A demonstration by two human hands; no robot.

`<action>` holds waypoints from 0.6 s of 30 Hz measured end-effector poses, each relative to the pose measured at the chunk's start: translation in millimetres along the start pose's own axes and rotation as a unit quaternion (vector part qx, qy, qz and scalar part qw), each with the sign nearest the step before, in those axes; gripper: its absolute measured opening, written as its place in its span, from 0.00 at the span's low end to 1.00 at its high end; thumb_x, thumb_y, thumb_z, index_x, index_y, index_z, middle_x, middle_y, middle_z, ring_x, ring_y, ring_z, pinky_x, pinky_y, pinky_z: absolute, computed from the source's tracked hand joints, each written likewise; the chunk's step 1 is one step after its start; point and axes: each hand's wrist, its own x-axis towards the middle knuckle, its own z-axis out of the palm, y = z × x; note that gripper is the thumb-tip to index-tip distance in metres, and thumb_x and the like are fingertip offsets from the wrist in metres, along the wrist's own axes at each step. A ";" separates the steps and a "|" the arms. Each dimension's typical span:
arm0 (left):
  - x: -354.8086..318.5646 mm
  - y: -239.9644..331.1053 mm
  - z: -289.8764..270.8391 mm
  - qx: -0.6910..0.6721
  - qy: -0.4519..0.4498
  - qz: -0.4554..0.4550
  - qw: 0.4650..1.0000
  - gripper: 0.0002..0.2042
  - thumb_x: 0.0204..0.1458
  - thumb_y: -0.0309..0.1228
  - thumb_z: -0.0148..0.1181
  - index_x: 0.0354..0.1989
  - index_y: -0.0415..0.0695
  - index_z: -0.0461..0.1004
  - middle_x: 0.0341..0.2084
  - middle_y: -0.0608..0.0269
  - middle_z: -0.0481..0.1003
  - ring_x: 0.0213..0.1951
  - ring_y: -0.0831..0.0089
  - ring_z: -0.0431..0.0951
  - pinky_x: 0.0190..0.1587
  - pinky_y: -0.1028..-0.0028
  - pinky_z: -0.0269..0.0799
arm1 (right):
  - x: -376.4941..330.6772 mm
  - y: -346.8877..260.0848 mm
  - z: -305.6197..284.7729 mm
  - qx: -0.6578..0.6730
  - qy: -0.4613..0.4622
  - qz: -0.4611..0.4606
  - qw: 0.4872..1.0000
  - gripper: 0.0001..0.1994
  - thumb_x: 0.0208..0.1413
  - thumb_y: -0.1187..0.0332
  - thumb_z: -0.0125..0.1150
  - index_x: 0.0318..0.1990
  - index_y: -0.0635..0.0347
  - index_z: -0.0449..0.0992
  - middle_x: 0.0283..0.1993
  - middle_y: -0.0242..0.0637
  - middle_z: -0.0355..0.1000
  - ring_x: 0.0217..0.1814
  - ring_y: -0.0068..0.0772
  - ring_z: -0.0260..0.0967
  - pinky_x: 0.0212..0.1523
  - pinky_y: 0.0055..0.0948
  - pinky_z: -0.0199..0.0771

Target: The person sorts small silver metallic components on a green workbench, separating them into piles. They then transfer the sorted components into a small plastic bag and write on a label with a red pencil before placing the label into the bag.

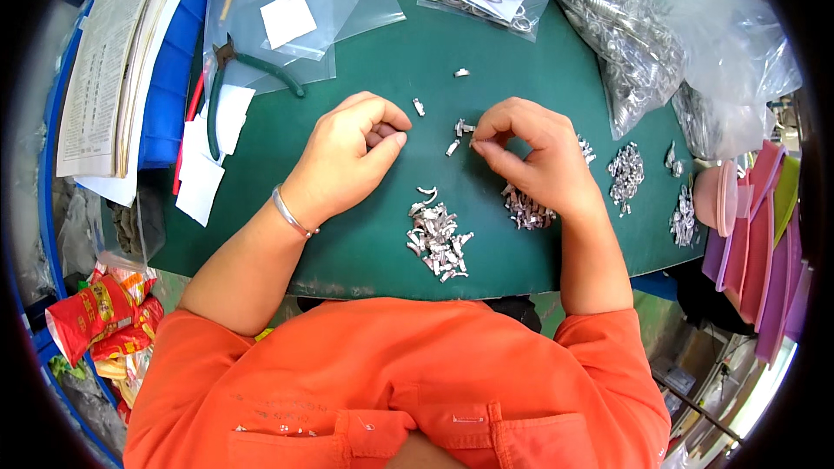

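Observation:
My left hand (352, 152), with a silver bangle (291, 214) at its wrist, hovers over the green table with its fingers curled in and thumb near the index finger; what it holds, if anything, is hidden. My right hand (543, 156) pinches thumb and index fingertips together beside a small silver metal piece (463, 128); whatever is between them is too small to make out. Loose small metal pieces lie between the hands, one (419, 107) by my left fingers and another (453, 148) lower down. A pile of curved metal pieces (439, 239) sits nearer me, and a second pile (526, 208) is partly under my right hand.
More small piles (625, 175) lie at the right, by pink and purple plastic bins (756, 243). Bags of metal parts (621, 35) stand at the far right. Green-handled pliers (228, 56) and papers (201, 187) lie left, beside a blue bin (174, 78).

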 end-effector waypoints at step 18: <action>-0.7 0.9 0.1 0.002 -0.001 0.002 1.000 0.05 0.52 0.20 0.59 0.37 0.35 0.77 0.37 0.62 0.74 0.34 0.77 0.77 0.39 0.78 0.74 | -2.0 -3.1 1.0 0.024 0.046 0.061 0.997 0.09 0.46 0.80 0.68 0.35 0.64 0.78 0.31 0.35 0.75 0.31 0.24 0.74 0.32 0.23 0.75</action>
